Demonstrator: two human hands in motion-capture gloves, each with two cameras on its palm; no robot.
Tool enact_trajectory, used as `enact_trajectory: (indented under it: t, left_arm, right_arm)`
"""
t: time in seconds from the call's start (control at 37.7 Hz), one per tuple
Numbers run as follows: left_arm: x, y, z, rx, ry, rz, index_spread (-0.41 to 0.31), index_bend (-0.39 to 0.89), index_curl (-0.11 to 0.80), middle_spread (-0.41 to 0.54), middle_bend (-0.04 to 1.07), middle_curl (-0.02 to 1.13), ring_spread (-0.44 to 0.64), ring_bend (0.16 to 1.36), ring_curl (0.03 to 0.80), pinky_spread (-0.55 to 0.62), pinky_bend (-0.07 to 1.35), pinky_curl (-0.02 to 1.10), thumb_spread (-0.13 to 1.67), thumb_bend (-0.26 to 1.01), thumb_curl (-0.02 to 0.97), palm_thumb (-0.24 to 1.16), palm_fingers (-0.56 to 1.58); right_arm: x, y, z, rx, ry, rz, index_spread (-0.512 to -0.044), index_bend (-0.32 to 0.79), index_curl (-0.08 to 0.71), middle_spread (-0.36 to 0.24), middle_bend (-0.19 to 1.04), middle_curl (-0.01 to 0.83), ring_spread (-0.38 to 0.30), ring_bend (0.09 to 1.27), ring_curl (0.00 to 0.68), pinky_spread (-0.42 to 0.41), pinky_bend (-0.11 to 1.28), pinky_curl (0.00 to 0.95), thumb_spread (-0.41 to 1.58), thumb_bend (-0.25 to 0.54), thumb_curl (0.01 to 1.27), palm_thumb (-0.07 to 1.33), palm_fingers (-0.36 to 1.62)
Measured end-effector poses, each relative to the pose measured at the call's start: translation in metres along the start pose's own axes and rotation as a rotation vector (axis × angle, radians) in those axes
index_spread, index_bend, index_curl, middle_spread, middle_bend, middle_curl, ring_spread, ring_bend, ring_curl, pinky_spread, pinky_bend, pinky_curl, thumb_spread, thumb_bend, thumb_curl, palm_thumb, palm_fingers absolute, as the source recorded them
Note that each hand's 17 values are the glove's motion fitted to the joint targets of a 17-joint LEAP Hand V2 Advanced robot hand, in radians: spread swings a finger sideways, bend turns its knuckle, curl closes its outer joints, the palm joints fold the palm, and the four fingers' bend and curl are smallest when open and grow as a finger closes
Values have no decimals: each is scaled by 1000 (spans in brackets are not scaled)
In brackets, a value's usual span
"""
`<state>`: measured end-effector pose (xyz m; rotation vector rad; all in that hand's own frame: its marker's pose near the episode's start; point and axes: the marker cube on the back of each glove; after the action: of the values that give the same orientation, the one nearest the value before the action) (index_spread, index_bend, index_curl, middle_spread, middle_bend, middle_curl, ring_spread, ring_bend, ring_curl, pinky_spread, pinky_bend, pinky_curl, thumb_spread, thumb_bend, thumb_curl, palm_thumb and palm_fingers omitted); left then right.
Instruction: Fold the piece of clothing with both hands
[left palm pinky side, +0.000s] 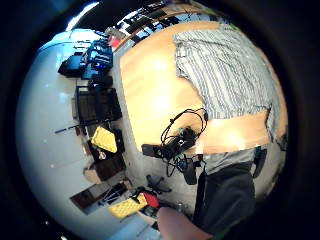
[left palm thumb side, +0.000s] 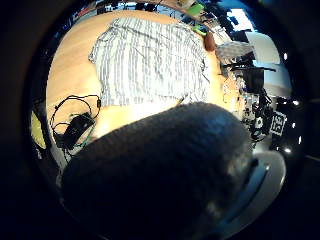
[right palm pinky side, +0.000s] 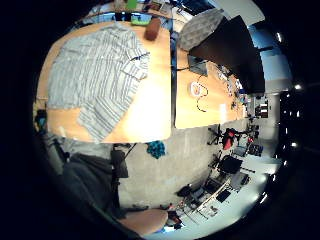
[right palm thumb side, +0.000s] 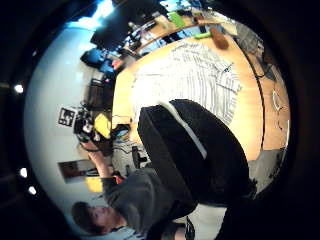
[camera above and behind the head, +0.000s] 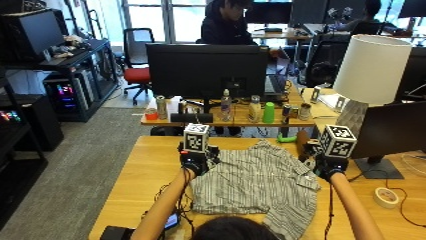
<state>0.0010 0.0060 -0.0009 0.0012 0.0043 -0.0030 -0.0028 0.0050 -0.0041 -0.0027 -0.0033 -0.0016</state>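
Nearest, at the table's (camera above and behind the head: 136, 172) front edge by the person's left forearm: a black device (camera above and behind the head: 118, 233) w/ tangled black cable (camera above and behind the head: 166, 197). Striped short-sleeved shirt (camera above and behind the head: 256, 182) lies spread flat on the wooden table btwn both arms, one sleeve hanging toward the front edge on the right side. Left hand (camera above and behind the head: 194, 163) is raised over the shirt's far left corner, right hand (camera above and behind the head: 330, 166) over its far right corner; palm views show the shirt well below both, so neither touches it. Can't tell if fingers are straight or curled on either hand. Tape roll (camera above and behind the head: 385, 197) sits on the right. Beyond: brown cylinder (camera above and behind the head: 303, 139), bottles (camera above and behind the head: 255, 109), monitor (camera above and behind the head: 206, 71), lamp (camera above and behind the head: 368, 70).
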Motion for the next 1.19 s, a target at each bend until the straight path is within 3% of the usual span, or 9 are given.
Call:
enact_trajectory:
  t: [0.16,0.34,0.53,0.77,1.19]
  left_arm:
    - [2,7,-2,-5,-30,-22,-58,105,49,144,179,76,256,549,149,308,354,124,541,-119,-8,-174,116]
    - [5,14,-7,8,-46,-19,-69,127,91,179,192,127,325,608,189,385,379,172,714,-118,-4,-176,73]
    - [1,8,1,11,-40,-18,-70,139,131,193,198,170,355,630,207,418,384,202,801,-106,1,-156,56]
    - [-3,-5,36,-105,-73,18,-71,129,164,199,187,208,362,659,227,436,408,239,844,-53,52,-59,29]
    - [19,-47,155,-234,14,134,-72,61,134,233,179,240,386,726,256,432,527,305,860,-22,174,43,-83]
  right_arm:
    - [-7,21,-16,19,-17,-28,-281,177,118,-59,213,107,80,260,92,178,363,144,755,143,51,246,268]
    - [-5,24,-26,31,-29,-44,-341,173,173,-73,209,162,108,251,125,218,362,190,998,113,75,240,244]
    - [-9,19,-28,11,-21,-42,-363,168,211,-78,202,204,120,246,149,234,350,218,1116,84,100,246,240]
    - [-15,13,-20,-9,2,-56,-374,163,242,-81,193,243,127,243,175,243,343,248,1184,48,126,256,229]
    - [-20,4,11,-94,13,-76,-379,159,273,-75,187,282,132,250,211,247,334,285,1223,-8,161,278,217]
